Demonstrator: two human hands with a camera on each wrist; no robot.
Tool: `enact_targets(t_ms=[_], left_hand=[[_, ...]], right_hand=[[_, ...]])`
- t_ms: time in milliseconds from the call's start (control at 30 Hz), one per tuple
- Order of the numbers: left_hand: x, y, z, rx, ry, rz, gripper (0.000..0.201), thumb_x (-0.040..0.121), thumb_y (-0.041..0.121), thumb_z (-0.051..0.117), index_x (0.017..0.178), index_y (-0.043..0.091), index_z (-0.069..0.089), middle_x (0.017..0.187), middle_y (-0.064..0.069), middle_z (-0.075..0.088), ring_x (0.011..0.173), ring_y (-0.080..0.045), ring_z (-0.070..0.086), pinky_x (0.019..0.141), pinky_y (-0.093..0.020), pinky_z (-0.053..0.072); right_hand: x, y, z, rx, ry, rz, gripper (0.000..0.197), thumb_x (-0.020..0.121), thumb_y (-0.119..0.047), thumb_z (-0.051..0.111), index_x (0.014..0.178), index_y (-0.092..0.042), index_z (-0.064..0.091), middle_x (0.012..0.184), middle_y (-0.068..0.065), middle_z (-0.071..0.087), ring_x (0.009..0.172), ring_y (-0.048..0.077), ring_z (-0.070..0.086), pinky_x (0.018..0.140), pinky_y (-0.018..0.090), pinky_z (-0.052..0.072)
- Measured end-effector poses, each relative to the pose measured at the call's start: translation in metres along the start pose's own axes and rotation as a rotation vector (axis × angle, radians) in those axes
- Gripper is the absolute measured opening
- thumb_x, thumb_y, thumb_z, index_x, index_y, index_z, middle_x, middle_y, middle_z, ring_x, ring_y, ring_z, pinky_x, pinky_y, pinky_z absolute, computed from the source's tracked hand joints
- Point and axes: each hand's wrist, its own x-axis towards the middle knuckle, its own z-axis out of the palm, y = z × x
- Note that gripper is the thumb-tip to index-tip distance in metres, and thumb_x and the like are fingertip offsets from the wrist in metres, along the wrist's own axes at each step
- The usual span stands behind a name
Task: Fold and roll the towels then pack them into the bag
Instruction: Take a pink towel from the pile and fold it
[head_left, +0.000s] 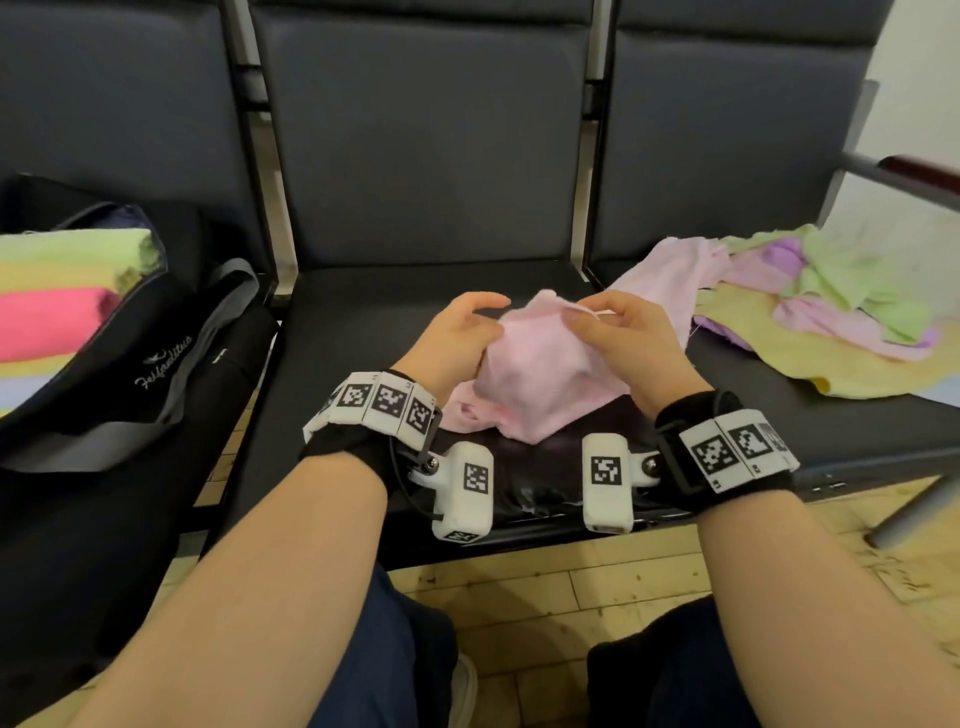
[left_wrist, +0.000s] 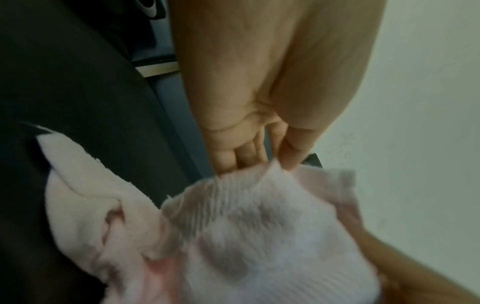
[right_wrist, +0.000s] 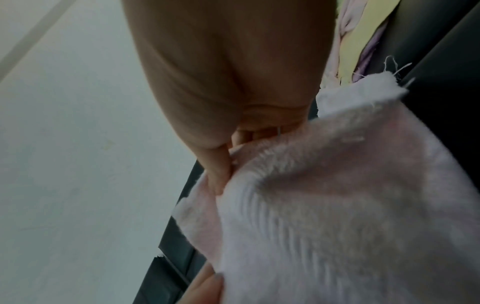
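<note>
There were three seats (head_left: 426, 156), one bag (head_left: 130, 358), two hands, and one pink towel (head_left: 540, 374) between them

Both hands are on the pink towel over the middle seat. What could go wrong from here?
The pink towel is bunched, held only by pinches from the left hand and right hand; a corner may slip and spoil the fold. Its lower edge drapes near the seat's front edge and might slide off.

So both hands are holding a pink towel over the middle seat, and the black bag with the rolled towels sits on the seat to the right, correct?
Not quite. Both hands, left and right, do hold the pink towel over the middle seat, but the black bag with rolled towels sits on the seat to the left, as the head view shows.
</note>
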Motion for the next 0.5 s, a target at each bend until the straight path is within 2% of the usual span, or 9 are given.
enact_targets(t_ms=[67, 133, 233, 300, 400, 500], left_hand=[[-0.004, 0.000, 0.003, 0.065, -0.111, 0.014, 0.022, 0.092, 0.014, 0.057, 0.105, 0.032, 0.059, 0.111, 0.000, 0.064, 0.103, -0.015, 0.062, 0.089, -0.035, 0.053], [-0.009, 0.002, 0.006, 0.084, -0.123, 0.062, 0.018, 0.092, 0.022, 0.062, 0.107, 0.031, 0.060, 0.116, 0.004, 0.065, 0.109, -0.011, 0.061, 0.092, -0.032, 0.052], [-0.010, 0.006, 0.004, 0.027, -0.019, 0.176, 0.014, 0.093, 0.023, 0.061, 0.104, 0.029, 0.066, 0.111, 0.002, 0.068, 0.106, -0.011, 0.063, 0.088, -0.028, 0.052], [-0.010, 0.007, 0.002, 0.048, 0.025, 0.230, 0.012, 0.092, 0.019, 0.061, 0.099, 0.024, 0.069, 0.103, 0.004, 0.070, 0.097, -0.007, 0.064, 0.082, -0.022, 0.052], [-0.007, 0.005, 0.000, 0.098, 0.070, 0.248, 0.011, 0.091, 0.014, 0.062, 0.091, 0.020, 0.071, 0.090, 0.008, 0.070, 0.079, 0.006, 0.061, 0.068, -0.010, 0.046], [-0.007, 0.004, -0.002, 0.237, 0.037, 0.270, 0.010, 0.091, 0.015, 0.062, 0.094, 0.018, 0.071, 0.090, 0.009, 0.069, 0.080, 0.005, 0.061, 0.070, -0.008, 0.045]], right_hand=[[-0.003, -0.007, -0.001, -0.017, -0.011, -0.004, 0.012, 0.092, -0.025, 0.062, 0.084, -0.017, 0.066, 0.076, -0.005, 0.063, 0.076, 0.004, 0.056, 0.073, 0.019, 0.045], [-0.004, -0.012, 0.001, -0.029, -0.071, -0.017, 0.018, 0.094, -0.026, 0.059, 0.089, -0.011, 0.067, 0.080, -0.005, 0.064, 0.080, 0.005, 0.058, 0.074, 0.020, 0.046], [-0.006, -0.014, 0.006, -0.068, -0.166, -0.040, 0.014, 0.092, -0.026, 0.063, 0.083, -0.016, 0.067, 0.071, -0.010, 0.062, 0.070, -0.002, 0.057, 0.067, 0.012, 0.042], [-0.006, -0.013, 0.009, -0.106, -0.194, -0.043, 0.013, 0.090, -0.029, 0.065, 0.082, -0.019, 0.068, 0.072, -0.010, 0.063, 0.072, 0.000, 0.058, 0.068, 0.014, 0.043], [-0.006, -0.009, 0.008, -0.126, -0.184, -0.070, 0.009, 0.088, -0.028, 0.069, 0.080, -0.022, 0.068, 0.077, -0.007, 0.067, 0.076, 0.004, 0.062, 0.070, 0.018, 0.046], [-0.005, -0.003, 0.001, -0.203, -0.186, -0.110, 0.005, 0.086, -0.024, 0.071, 0.081, -0.023, 0.068, 0.080, -0.004, 0.069, 0.081, 0.010, 0.064, 0.074, 0.020, 0.048]])
